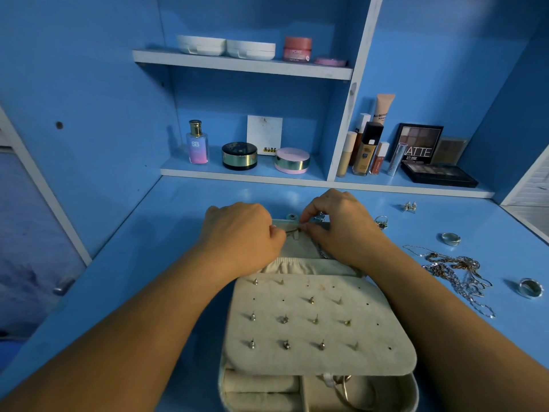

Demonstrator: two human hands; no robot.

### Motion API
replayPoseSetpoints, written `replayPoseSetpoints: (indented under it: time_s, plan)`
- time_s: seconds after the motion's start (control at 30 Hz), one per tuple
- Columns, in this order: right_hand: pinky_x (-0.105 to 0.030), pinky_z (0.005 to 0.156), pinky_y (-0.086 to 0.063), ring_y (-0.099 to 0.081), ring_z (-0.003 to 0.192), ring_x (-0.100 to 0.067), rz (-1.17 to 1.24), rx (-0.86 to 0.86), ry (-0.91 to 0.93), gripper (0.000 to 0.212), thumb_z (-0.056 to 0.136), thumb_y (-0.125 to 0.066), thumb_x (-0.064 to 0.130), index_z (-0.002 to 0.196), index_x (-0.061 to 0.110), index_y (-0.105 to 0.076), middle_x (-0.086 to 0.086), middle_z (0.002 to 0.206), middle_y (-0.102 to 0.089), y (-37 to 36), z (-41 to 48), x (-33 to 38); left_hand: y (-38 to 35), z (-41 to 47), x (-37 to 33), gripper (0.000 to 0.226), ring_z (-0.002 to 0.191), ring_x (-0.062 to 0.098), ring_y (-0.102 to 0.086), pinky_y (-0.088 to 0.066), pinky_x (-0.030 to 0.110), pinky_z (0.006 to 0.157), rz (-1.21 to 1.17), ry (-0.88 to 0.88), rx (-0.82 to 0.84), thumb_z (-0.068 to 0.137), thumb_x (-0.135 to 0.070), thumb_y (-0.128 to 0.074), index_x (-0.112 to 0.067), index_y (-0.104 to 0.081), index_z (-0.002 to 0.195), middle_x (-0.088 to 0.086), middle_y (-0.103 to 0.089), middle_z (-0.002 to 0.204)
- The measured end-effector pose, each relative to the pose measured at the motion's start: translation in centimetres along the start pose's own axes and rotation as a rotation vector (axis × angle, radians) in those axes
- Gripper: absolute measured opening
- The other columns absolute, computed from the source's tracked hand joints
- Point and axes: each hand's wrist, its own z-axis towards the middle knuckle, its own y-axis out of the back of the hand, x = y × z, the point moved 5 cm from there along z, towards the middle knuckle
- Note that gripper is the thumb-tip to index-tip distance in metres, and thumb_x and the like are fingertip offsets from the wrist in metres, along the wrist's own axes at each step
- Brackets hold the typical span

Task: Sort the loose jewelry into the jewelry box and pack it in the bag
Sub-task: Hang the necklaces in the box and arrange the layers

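My jewelry box (320, 322) lies open on the blue desk (142, 263) right in front of me, its earring flap (320, 325) studded with earring backs. Both my hands work at the far edge of the open lid. My left hand (240, 233) is curled nearly closed, fingertips pinched on something thin there. My right hand (338, 224) is pinched too, thumb and forefinger together on the same spot; a chain (322, 251) hangs beneath it, though I cannot tell whether I grip it. To the right lie tangled necklaces (457, 272), rings (450, 238) and earrings (410, 206).
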Motion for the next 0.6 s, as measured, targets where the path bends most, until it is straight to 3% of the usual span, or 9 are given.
replayPoseSetpoints:
  time_s: [0.27, 0.6]
  plan:
    - [-0.045, 0.093, -0.042, -0.048, 0.105, -0.021, 0.031, 0.034, 0.001, 0.017, 0.085, -0.060, 0.018, 0.092, 0.031, -0.069, 0.002, 0.106, -0.056, 0.21, -0.46, -0.10, 0.19, -0.20, -0.40, 0.045, 0.052, 0.020, -0.031, -0.022, 0.031, 0.053, -0.205, -0.038, 0.139, 0.087, -0.026, -0.049, -0.015, -0.029, 0.049, -0.001, -0.029, 0.047]
    - [-0.044, 0.092, -0.043, -0.049, 0.102, -0.020, 0.066, 0.086, 0.047, 0.019, 0.084, -0.061, 0.019, 0.094, 0.032, -0.071, 0.003, 0.103, -0.057, 0.14, -0.84, -0.11, -0.06, -0.52, -0.62, 0.042, 0.054, 0.016, -0.031, -0.026, 0.027, 0.054, -0.339, -0.098, 0.350, 0.086, -0.023, -0.048, -0.015, -0.030, 0.049, -0.002, -0.030, 0.047]
